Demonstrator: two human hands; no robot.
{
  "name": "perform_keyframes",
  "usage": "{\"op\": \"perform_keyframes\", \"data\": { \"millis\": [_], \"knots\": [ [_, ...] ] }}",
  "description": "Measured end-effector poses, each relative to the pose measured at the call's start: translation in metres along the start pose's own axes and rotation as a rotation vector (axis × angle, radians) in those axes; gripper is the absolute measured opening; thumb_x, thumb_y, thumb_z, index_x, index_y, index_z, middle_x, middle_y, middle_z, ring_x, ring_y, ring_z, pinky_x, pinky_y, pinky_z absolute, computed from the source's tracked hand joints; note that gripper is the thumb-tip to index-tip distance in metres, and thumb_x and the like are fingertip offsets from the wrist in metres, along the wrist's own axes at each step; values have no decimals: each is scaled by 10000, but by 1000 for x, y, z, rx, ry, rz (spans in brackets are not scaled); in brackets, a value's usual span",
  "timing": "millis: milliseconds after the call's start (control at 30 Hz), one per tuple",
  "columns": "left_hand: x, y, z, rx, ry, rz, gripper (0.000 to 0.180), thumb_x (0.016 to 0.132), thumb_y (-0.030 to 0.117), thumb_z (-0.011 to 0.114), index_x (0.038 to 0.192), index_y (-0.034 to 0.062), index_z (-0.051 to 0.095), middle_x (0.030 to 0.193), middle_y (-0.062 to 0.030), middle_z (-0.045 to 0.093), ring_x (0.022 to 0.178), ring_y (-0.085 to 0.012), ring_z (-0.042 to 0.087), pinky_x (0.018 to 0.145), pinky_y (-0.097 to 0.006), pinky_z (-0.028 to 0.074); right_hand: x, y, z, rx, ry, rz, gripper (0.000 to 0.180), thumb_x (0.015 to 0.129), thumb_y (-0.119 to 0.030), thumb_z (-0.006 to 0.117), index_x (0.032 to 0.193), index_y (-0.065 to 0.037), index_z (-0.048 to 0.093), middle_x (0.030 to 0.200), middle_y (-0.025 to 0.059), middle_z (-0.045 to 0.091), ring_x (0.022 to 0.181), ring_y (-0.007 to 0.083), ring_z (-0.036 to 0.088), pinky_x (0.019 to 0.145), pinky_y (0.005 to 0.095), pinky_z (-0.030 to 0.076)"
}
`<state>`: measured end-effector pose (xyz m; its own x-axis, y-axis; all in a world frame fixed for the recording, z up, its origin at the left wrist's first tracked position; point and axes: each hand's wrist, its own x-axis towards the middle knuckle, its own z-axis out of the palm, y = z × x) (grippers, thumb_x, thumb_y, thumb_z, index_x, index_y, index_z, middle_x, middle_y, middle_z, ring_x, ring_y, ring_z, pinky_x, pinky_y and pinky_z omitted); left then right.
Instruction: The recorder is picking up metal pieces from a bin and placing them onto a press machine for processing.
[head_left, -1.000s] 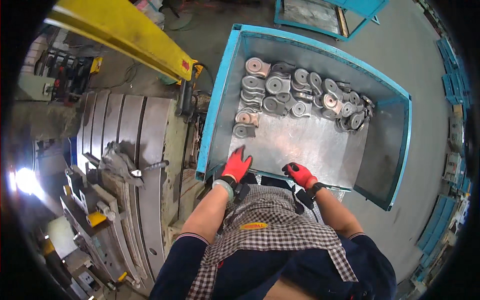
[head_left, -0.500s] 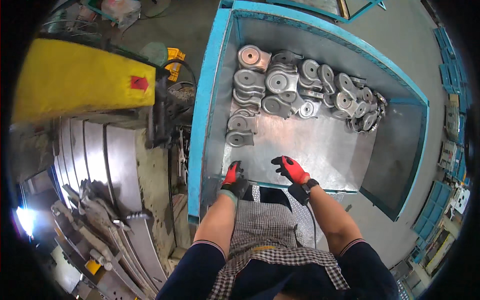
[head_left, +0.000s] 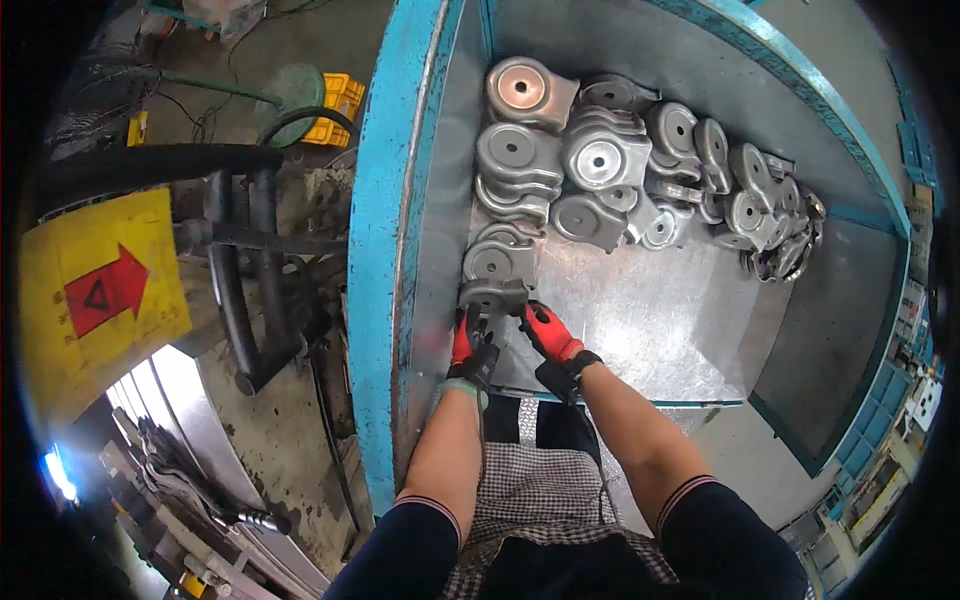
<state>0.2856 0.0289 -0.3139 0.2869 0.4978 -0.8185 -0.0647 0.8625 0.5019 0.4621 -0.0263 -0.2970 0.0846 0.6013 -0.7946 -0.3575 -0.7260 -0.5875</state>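
Observation:
My left hand (head_left: 473, 348), in a red and black glove, grips the near left side of a grey pressed-metal part (head_left: 493, 292). At the same part's right side is my right hand (head_left: 550, 335), gloved alike, with its fingers closed on the edge. The part looks tipped up toward me; my fingertips are partly hidden around it. Just behind it lies a similar metal part (head_left: 491, 265), rounded with a hole in its middle. More such parts stand stacked farther back, one of them a coppery part (head_left: 521, 88).
A deep blue-rimmed metal bin (head_left: 372, 260) surrounds the parts, its left wall close beside my left forearm. Left of it are a yellow machine guard (head_left: 105, 300) with a red arrow and black bars. A yellow crate (head_left: 338, 105) sits on the floor beyond.
Both hands have moved forward and my right hand also left, closing on the nearest metal part, which now looks tipped. The view has shifted, bringing the bin and parts closer.

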Motion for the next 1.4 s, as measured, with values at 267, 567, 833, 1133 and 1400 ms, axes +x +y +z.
{"op": "perform_keyframes", "data": {
  "millis": [267, 567, 833, 1133, 1400],
  "knots": [
    [-20, 3, 17, 429, -85, 348, 656, 679, 3, 565, 1298, 82, 362, 1253, -88, 415, 1174, -235, 392, 973, -364, 329, -25, -2, 9, -403, -30, -441, 276, 834, -181, 506, 1079, -53, 494, 1040, 175, 523, 958, 352, 490, 824, 404, 411],
    [22, -16, 32, 408, -120, 486, 367, 638, -4, 579, 995, 72, 535, 908, -46, 569, 840, -184, 552, 748, -288, 452, -31, -88, 6, -1023, -58, -400, 411, 834, -417, 445, 1084, -122, 583, 1139, 154, 541, 1007, 352, 510, 864, 427, 391],
    [9, -11, 43, -386, 69, 148, 241, 856, 90, 514, 1095, 76, 531, 962, -66, 587, 888, -149, 569, 754, -280, 478, -15, -55, 3, -1040, 9, -747, 284, 822, -259, 443, 1009, -88, 571, 1073, 178, 562, 955, 369, 523, 860, 436, 394],
    [34, -14, 52, -249, 111, 350, 348, 866, 213, 505, 1196, 104, 497, 1111, -103, 545, 969, -184, 548, 787, -278, 451, 1, -46, -21, -967, 120, -779, 352, 752, -77, 540, 1094, -27, 478, 1066, 213, 530, 1005, 375, 491, 809, 425, 438],
    [60, 3, 47, 158, 287, 391, 836, 575, 297, 776, 1309, 145, 405, 1326, -206, 308, 1192, -345, 370, 964, -420, 353, -13, -75, -24, -693, 545, -545, 264, 856, -258, 499, 1038, -86, 584, 1086, 168, 554, 1019, 326, 516, 847, 372, 418]
  ]
}}
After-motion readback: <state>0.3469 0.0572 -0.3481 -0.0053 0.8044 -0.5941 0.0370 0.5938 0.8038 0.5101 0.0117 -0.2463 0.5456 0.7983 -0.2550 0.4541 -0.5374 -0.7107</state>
